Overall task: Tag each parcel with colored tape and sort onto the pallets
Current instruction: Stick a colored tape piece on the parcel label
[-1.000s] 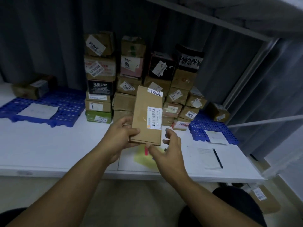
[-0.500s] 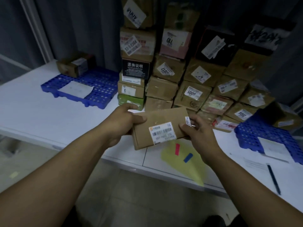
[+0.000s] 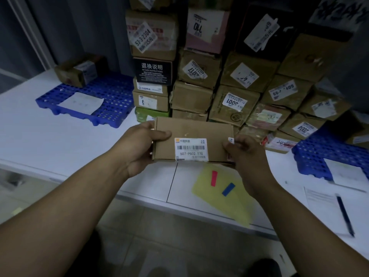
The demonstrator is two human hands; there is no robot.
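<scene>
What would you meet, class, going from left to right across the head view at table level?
left blue pallet → left hand → held parcel → right hand → right blue pallet

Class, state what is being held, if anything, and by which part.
A flat cardboard parcel, by its short ends: the left hand has its grip on the left end, the right hand on the right end.

Two pallets (image 3: 117, 92), roughly two dozen parcels (image 3: 191, 129)
</scene>
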